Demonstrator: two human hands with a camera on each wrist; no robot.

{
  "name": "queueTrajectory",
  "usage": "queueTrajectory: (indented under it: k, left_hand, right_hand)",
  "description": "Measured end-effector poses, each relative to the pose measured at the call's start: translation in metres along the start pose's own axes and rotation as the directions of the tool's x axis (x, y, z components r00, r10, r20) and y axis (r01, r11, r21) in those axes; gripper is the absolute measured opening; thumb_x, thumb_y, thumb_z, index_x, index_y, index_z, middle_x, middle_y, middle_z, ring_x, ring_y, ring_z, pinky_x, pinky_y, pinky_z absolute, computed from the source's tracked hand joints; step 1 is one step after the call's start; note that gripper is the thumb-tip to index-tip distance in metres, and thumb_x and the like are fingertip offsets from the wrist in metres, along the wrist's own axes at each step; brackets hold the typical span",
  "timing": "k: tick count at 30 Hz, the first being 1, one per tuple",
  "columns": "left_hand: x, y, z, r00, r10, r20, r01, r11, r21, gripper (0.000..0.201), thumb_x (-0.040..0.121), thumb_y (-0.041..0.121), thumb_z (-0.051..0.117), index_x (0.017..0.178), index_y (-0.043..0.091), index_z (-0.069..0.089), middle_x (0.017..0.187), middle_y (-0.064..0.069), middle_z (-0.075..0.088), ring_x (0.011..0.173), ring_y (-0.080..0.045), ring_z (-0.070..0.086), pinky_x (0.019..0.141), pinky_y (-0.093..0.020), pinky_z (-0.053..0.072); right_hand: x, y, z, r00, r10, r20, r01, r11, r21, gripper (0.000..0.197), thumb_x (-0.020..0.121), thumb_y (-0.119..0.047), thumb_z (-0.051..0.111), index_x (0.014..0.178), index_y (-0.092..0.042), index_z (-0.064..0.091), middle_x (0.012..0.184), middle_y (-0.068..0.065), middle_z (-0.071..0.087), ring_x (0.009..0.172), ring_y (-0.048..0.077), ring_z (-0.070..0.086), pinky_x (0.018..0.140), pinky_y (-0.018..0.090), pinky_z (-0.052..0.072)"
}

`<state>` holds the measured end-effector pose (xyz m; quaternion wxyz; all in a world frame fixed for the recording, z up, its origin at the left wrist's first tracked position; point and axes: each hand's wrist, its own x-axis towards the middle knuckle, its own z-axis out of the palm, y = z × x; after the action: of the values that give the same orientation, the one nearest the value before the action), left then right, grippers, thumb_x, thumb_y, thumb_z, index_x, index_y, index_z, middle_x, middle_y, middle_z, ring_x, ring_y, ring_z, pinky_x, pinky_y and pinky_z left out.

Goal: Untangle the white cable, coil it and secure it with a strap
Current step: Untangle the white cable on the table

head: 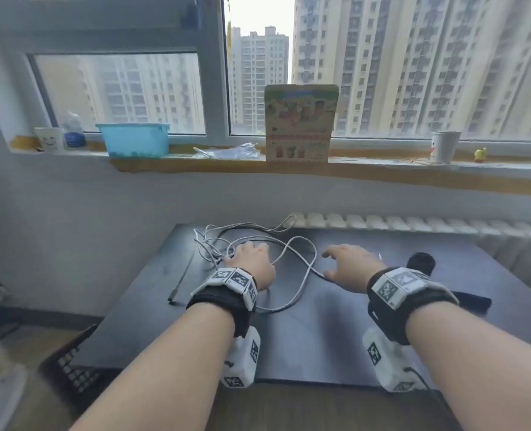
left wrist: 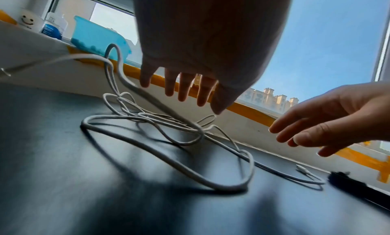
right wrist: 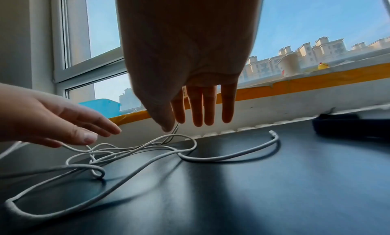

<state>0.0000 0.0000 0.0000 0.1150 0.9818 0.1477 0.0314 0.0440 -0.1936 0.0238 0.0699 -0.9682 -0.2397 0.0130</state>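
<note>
**Over the tangle, both hands spread**

On the dark table [head: 320, 337], the white cable [head: 292, 293] sprawls in loose loops, knotted at far left. Above the knot hovers the left hand [head: 251, 259], fingers straight, holding nothing. Right of the loops, the right hand [head: 349, 265] is likewise spread and empty.

Left hand [head: 251, 262] and right hand [head: 349, 269] palm-down, fingers [right wrist: 209, 108] straight, apparently holding nothing
</note>
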Motion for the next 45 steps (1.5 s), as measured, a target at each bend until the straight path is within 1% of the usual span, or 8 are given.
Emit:
queueTrajectory:
  k: [12,18,24,27,31,35,38,45]
  left_hand:
    - [0.033,-0.024,-0.001,0.996,0.070,0.059,-0.038,0.901,-0.431,0.038,0.079,0.000,0.050,0.098,0.023,0.073,0.110,-0.003,0.071,0.104,-0.020,0.065,0.092,-0.032,0.051]
    - [0.026,-0.062,-0.048,0.886,-0.270,-0.377,0.161,0.942,-0.296,0.030,0.082,0.011,0.049,0.103,0.026,0.066,0.115,-0.002,0.062,0.115,-0.024,0.052,0.092,-0.033,0.045]
    - [0.032,-0.109,-0.038,0.850,-0.511,-0.126,0.416,0.799,-0.435,0.027,0.083,0.021,0.062,0.107,0.008,0.063,0.117,-0.017,0.066,0.109,-0.033,0.062,0.092,-0.035,0.050]
    - [0.027,-0.100,-0.042,0.898,-0.423,-0.116,0.251,0.712,-0.656,0.006,0.080,0.008,0.066,0.078,0.014,0.067,0.090,-0.014,0.075,0.083,-0.024,0.071,0.082,-0.030,0.055]
    - [0.020,-0.065,-0.064,0.976,-0.189,-0.109,-0.004,0.485,-0.874,0.026,0.085,-0.014,0.054,0.110,-0.009,0.062,0.090,-0.018,0.067,0.046,0.001,0.063,0.047,-0.009,0.045]
    - [0.009,-0.032,-0.079,0.999,0.038,-0.034,-0.047,0.434,-0.900,0.034,0.081,-0.024,0.051,0.111,-0.013,0.061,0.092,-0.019,0.068,0.065,-0.008,0.070,0.065,-0.015,0.056]
    - [0.004,-0.015,-0.077,0.985,0.172,0.026,-0.046,0.400,-0.915,0.045,0.074,-0.029,0.049,0.111,-0.008,0.064,0.106,-0.026,0.068,0.102,-0.032,0.067,0.096,-0.036,0.052]
    - [0.002,-0.010,-0.076,0.994,0.109,0.015,-0.042,0.499,-0.865,0.018,0.077,0.007,0.071,0.095,0.007,0.072,0.097,-0.016,0.073,0.079,-0.015,0.072,0.074,-0.018,0.055]
  right_hand:
    - [0.058,-0.057,0.027,0.969,-0.244,0.034,0.243,0.970,0.022,0.060,0.087,-0.025,0.055,0.144,-0.029,0.034,0.140,0.003,0.047,0.128,0.020,0.046,0.103,0.029,0.035]
    - [0.059,-0.063,0.044,0.969,-0.201,0.144,0.212,0.975,-0.069,0.034,0.085,-0.025,0.053,0.118,-0.025,0.062,0.125,0.005,0.059,0.117,0.025,0.054,0.098,0.031,0.043]
    - [0.056,-0.062,0.034,0.975,-0.187,0.118,0.190,0.982,-0.009,0.033,0.086,-0.029,0.056,0.118,-0.025,0.064,0.123,0.001,0.063,0.117,0.021,0.055,0.095,0.027,0.042]
    - [0.053,-0.063,0.020,0.979,-0.200,0.025,0.199,0.979,0.029,0.039,0.088,-0.026,0.055,0.127,-0.024,0.057,0.127,-0.002,0.061,0.120,0.019,0.053,0.098,0.026,0.039]
    - [0.049,-0.064,-0.006,0.964,-0.195,-0.179,0.221,0.966,0.137,0.061,0.086,-0.019,0.053,0.143,-0.031,0.035,0.123,-0.001,0.064,0.113,0.022,0.057,0.094,0.030,0.043]
    - [0.043,-0.068,-0.031,0.935,-0.197,-0.295,0.267,0.939,0.217,0.072,0.086,-0.012,0.050,0.146,-0.042,0.024,0.118,-0.002,0.064,0.110,0.022,0.058,0.093,0.032,0.043]
    - [0.043,-0.065,-0.038,0.935,-0.195,-0.297,0.252,0.953,0.167,0.045,0.088,-0.017,0.053,0.131,-0.032,0.051,0.115,-0.001,0.067,0.109,0.022,0.060,0.089,0.029,0.044]
    - [0.034,-0.033,-0.049,0.922,-0.010,-0.386,0.107,0.967,0.230,0.017,0.088,-0.028,0.060,0.096,-0.025,0.074,0.097,0.001,0.073,0.101,0.024,0.062,0.083,0.029,0.045]
